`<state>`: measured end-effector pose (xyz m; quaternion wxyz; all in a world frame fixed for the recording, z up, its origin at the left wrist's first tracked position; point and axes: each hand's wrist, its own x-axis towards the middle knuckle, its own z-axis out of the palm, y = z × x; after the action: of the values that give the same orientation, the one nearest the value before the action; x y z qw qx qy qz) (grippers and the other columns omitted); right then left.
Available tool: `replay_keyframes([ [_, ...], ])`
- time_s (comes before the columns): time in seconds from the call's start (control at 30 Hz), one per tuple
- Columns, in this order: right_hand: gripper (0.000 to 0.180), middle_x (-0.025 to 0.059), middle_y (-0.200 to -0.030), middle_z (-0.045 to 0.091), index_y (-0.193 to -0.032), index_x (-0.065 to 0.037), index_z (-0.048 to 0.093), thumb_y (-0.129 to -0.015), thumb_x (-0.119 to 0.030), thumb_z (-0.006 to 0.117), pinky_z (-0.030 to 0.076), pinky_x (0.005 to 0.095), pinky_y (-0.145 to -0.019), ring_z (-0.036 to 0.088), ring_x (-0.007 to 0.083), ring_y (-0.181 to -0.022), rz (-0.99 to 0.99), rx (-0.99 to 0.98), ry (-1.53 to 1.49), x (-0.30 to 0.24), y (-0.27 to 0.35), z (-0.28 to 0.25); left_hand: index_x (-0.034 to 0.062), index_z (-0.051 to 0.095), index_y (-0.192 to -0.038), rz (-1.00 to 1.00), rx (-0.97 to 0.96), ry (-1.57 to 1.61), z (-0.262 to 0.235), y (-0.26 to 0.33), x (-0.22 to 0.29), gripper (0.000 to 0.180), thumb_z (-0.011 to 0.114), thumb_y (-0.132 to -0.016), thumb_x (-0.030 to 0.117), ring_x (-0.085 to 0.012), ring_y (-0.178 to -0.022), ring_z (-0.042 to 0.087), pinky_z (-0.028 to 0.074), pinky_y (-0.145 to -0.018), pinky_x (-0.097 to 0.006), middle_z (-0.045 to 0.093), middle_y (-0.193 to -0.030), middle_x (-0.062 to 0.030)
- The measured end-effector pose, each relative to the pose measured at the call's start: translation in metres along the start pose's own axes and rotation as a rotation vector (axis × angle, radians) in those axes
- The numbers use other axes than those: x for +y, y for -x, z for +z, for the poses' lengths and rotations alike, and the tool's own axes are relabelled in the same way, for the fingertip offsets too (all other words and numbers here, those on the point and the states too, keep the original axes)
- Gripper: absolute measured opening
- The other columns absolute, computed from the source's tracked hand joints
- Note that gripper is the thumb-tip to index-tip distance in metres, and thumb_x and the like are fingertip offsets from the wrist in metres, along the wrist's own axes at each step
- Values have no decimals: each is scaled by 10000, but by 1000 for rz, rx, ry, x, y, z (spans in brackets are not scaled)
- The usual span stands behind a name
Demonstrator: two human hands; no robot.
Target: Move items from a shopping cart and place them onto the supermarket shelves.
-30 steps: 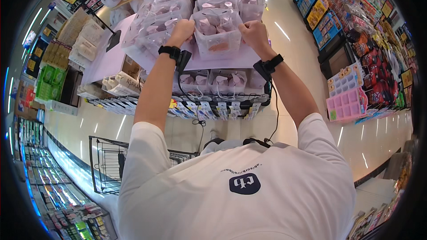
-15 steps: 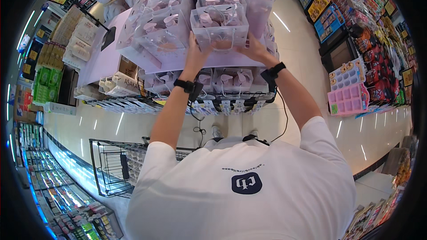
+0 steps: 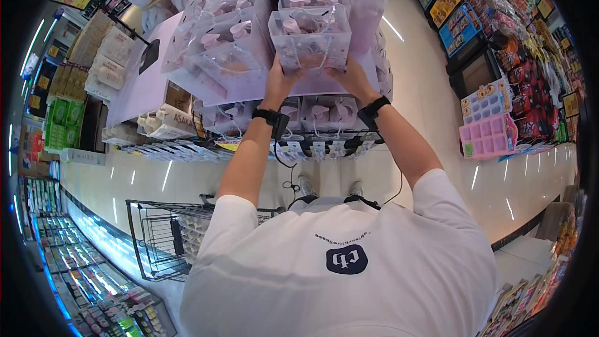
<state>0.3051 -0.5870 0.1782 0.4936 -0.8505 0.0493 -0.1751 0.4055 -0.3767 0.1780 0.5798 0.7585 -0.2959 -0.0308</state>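
Note:
A translucent frosted gift bag (image 3: 313, 40) with pink pump-top bottles inside stands at the front of a pink display table (image 3: 246, 95). Its white rope handle hangs down over the front. My left hand (image 3: 281, 83) is closed against the bag's lower left corner, and my right hand (image 3: 352, 80) grips the lower right one. Both hands' fingers are partly hidden by the bag and each other's angle. Matching gift bags (image 3: 231, 50) crowd close on the left and behind. Each wrist wears a black band with a small device.
Below the tabletop, a wire rack (image 3: 312, 137) holds more of these bags. A black wire shopping cart (image 3: 156, 237) with egg trays stands at my left. Shelves of packaged goods (image 3: 530, 75) line the right, and white boxed goods (image 3: 112, 65) sit at the table's left.
Both hands have shifted in toward the bag's lower corners. The bag has moved slightly right and stands more squarely, and its rope handle now droops over the front.

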Motion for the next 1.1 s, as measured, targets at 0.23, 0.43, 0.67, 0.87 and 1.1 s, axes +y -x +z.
replay_keyframes([
  [0.23,616,210,-1107,538,-1309,47,385,-790,-94,686,475,339,-833,552,309,-1024,-142,242,87,-3,72,-18,-14,367,-1350,-45,148,-142,-14,107,23,561,627,-866,99,-238,-1202,506,411,-978,-322,525,-1286,-181],
  [0.43,285,110,-890,558,-1089,-28,571,-810,-14,630,452,300,-653,538,203,-752,-263,-22,-57,11,130,12,19,623,-1038,-413,577,-212,-35,317,12,192,588,-904,152,-175,-819,663,501,-700,-284,683,-867,-106],
  [0.67,91,87,-762,562,-930,-15,629,-847,-45,604,431,283,-584,519,185,-628,-355,-522,-218,1,186,73,-21,625,-968,-899,753,-389,-8,526,68,234,570,-895,194,-201,-690,655,496,-634,-299,675,-728,-120],
  [0.87,150,120,-899,655,-952,-2,635,-848,-109,619,498,305,-685,642,220,-776,-383,-954,-100,-23,230,152,-28,621,-986,-1116,1012,-327,29,667,93,214,545,-900,152,-189,-677,637,492,-664,-306,681,-771,-102],
  [1.1,178,111,-881,673,-980,-14,649,-849,-131,617,503,303,-719,643,197,-797,-315,-1298,-74,-67,309,271,-21,634,-956,-1128,1215,-267,-1,772,89,168,560,-875,106,-193,-717,639,491,-667,-302,672,-787,-107],
])
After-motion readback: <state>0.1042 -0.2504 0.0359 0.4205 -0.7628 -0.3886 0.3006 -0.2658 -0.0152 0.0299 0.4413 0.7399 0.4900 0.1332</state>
